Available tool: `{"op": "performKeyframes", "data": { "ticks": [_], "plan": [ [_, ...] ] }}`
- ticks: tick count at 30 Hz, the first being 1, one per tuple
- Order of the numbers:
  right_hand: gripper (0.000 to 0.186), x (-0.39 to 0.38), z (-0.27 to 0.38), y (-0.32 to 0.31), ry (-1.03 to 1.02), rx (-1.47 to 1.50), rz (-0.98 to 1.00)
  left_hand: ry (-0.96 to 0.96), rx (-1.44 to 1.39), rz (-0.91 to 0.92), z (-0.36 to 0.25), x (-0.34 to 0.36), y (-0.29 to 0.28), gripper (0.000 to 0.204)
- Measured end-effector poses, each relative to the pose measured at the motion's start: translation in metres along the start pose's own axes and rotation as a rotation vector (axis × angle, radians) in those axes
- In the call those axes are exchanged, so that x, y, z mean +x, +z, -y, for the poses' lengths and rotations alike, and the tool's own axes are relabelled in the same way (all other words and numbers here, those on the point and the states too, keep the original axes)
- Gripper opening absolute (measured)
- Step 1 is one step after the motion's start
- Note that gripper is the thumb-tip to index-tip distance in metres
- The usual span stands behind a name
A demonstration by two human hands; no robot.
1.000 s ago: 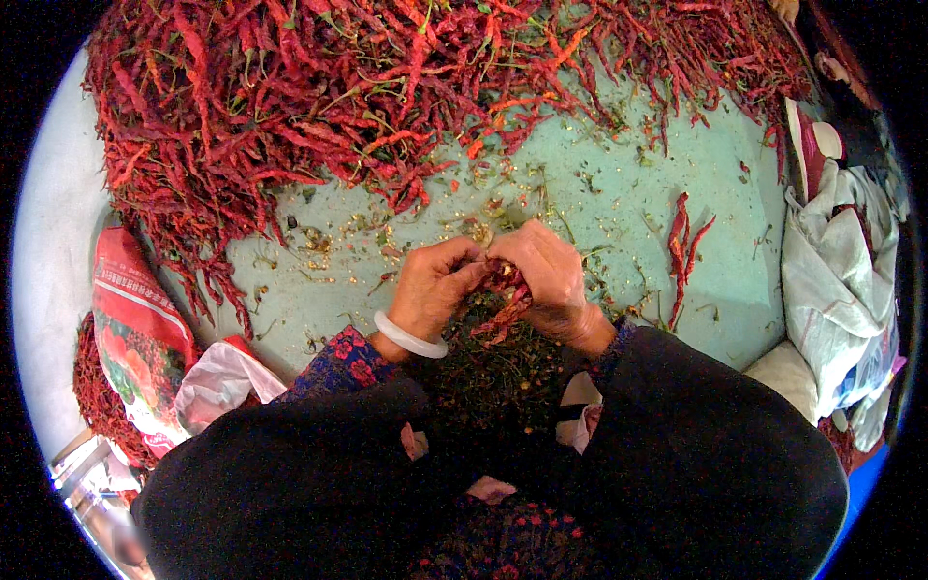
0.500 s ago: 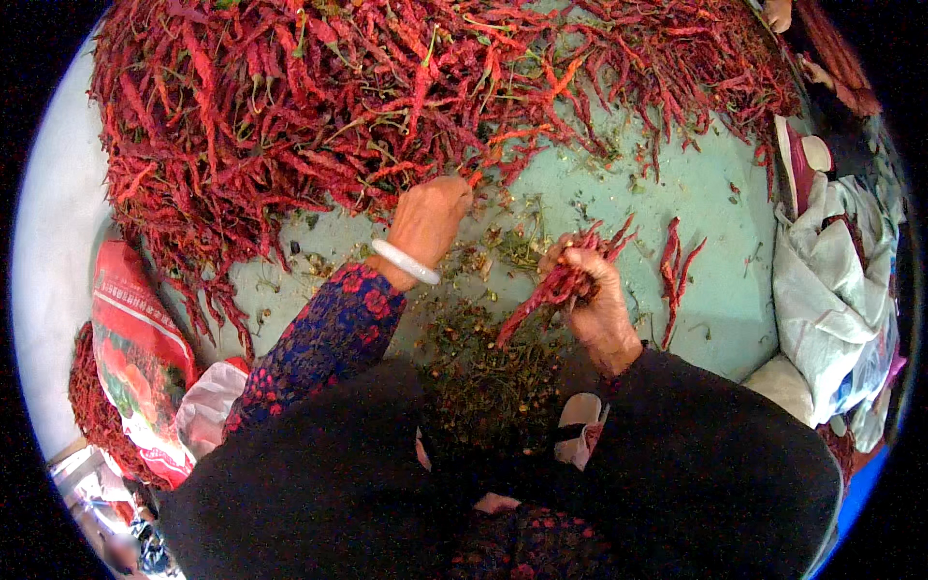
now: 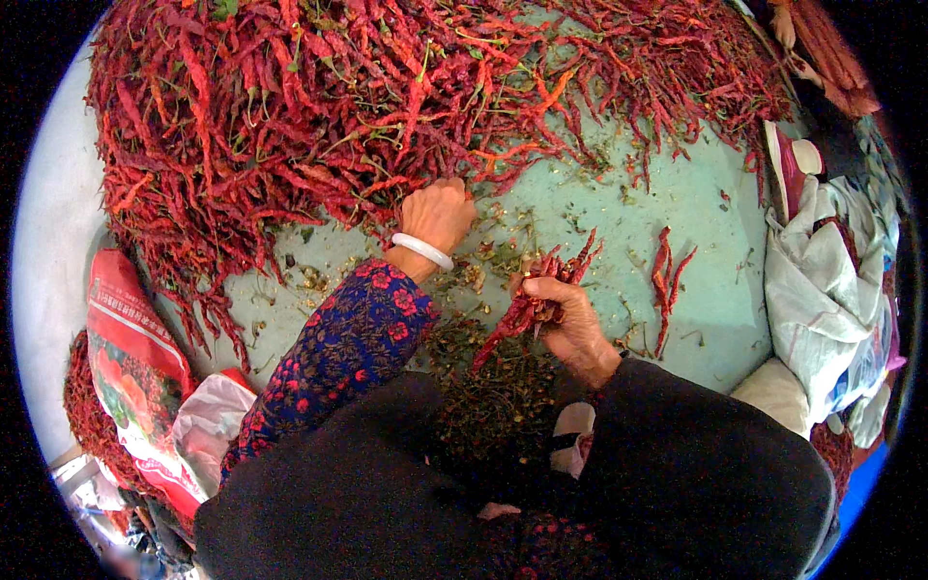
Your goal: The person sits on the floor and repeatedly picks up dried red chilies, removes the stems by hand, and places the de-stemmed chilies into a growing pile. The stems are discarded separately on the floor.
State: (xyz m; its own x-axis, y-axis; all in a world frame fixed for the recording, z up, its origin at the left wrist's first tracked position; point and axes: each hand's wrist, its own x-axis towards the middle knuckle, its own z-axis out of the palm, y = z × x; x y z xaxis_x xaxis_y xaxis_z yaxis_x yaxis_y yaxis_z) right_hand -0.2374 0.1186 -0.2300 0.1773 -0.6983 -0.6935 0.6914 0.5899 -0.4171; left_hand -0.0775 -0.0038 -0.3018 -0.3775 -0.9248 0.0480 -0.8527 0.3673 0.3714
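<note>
My left hand (image 3: 438, 215), with a white bangle (image 3: 422, 250) at its wrist, is at the near edge of a large pile of dried red chilies (image 3: 261, 126). Its fingers are curled, and what they hold, if anything, is hidden behind the hand. My right hand (image 3: 572, 324) is closed around a bunch of dried chilies (image 3: 512, 319), whose ends stick out on both sides of the fist. To the right of that hand, a few loose chilies (image 3: 665, 290) lie on the pale green surface (image 3: 720, 242).
Stems and plant scraps (image 3: 493, 387) lie heaped between my legs. A red and white printed sack (image 3: 135, 358) stands at the left beside more chilies. On the right are a pale woven sack (image 3: 822, 280), a red shoe (image 3: 791, 169) and another person's hand (image 3: 783, 29).
My right hand has shifted a little left and nearer with its bunch of chilies. My left hand stays at the pile's edge, almost in the same place.
</note>
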Motion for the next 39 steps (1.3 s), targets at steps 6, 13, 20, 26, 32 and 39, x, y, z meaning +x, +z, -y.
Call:
{"op": "performKeyframes", "data": {
  "ticks": [6, 13, 20, 26, 32, 39],
  "plan": [
    [0.025, 0.004, -0.005, -0.007, -0.043, 0.002, -0.007, -0.069, -0.123, 0.032, 0.005, -0.023, -0.003, 0.018],
    [0.015, 0.010, -0.003, -0.006, -0.046, 0.006, -0.021, -0.218, -0.871, 0.187, -0.021, -0.057, -0.050, 0.014],
    [0.011, 0.009, -0.004, 0.002, -0.180, -0.085, -0.031, -0.134, -0.785, 0.106, -0.063, -0.066, -0.065, 0.009],
    [0.012, 0.011, -0.007, 0.000, -0.260, -0.098, -0.030, -0.011, -0.695, -0.071, -0.069, -0.077, -0.054, 0.012],
    [0.014, 0.007, 0.005, 0.000, -0.342, -0.233, -0.034, -0.077, -0.920, 0.139, -0.066, -0.076, -0.059, 0.015],
    [0.016, 0.001, 0.012, 0.008, -0.198, -0.219, 0.128, -0.408, -1.396, 0.433, -0.062, -0.066, -0.070, 0.018]
  ]
}}
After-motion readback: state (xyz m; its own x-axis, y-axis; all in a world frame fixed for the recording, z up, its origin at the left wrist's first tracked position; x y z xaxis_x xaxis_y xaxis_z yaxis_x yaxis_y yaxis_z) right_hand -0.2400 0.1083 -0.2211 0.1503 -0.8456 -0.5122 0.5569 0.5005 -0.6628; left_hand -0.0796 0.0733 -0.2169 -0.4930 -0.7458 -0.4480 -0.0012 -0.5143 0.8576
